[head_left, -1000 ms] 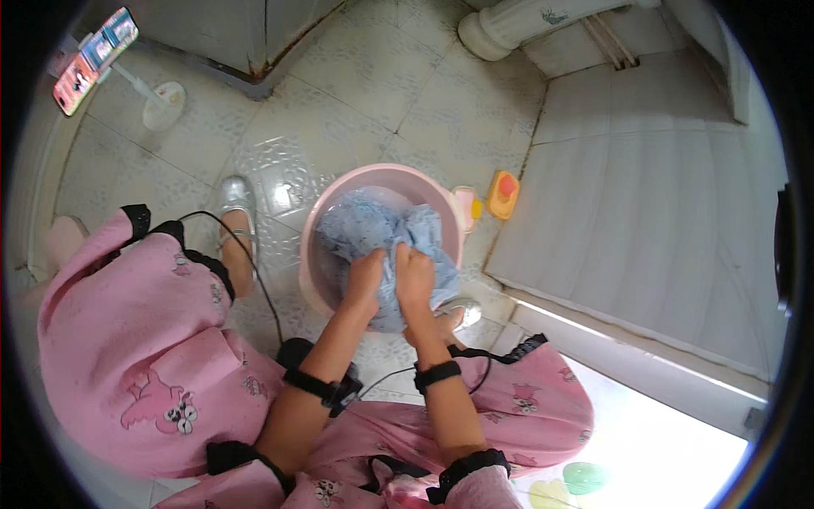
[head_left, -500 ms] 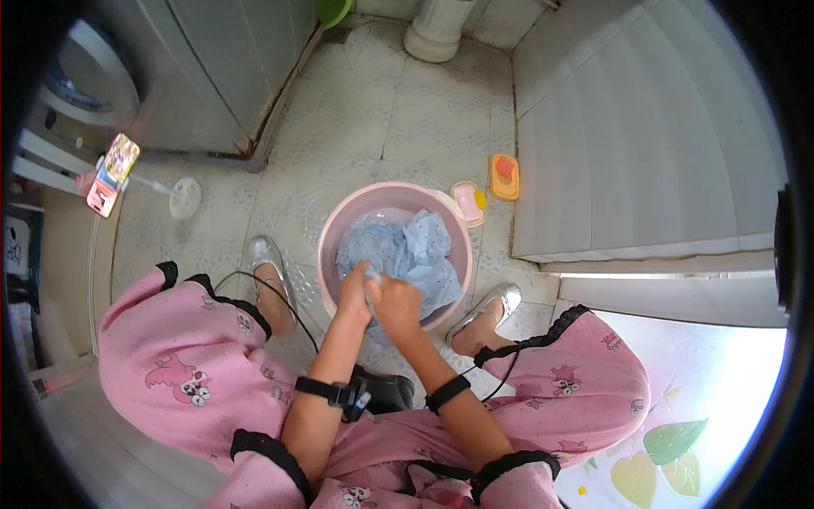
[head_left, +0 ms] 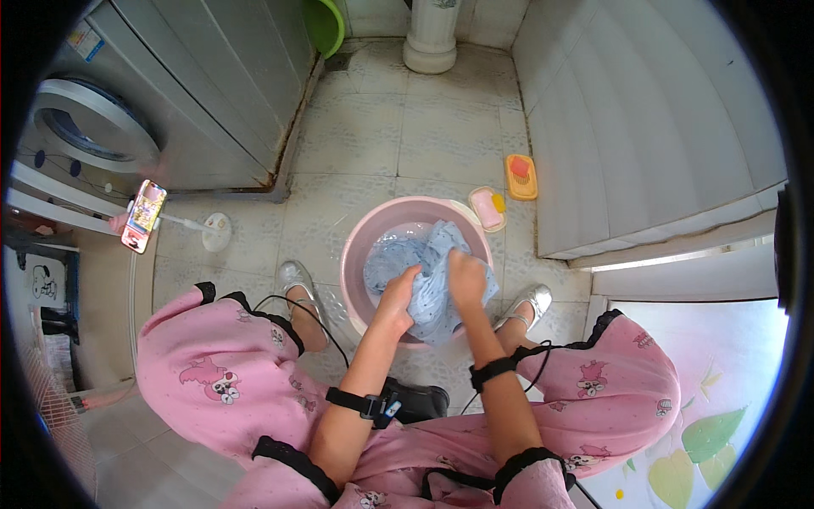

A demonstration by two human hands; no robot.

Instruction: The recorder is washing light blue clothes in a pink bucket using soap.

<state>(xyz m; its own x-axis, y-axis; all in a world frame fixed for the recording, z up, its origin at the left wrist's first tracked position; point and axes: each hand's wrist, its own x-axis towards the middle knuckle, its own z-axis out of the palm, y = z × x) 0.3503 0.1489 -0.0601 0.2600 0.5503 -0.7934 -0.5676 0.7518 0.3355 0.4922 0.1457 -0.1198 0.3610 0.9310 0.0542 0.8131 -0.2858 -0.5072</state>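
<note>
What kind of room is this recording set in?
Most likely a home bathroom or laundry corner: a tiled floor, a front-loading washing machine and a white pedestal base. Both hands grip a blue cloth in a pink basin.

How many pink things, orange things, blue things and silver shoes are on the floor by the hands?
Pink: 2, the basin and the soap dish
Orange: 1, the brush tray
Blue: 1, the cloth gripped by the left hand and right hand
Silver shoes: 2
Total: 6
</note>
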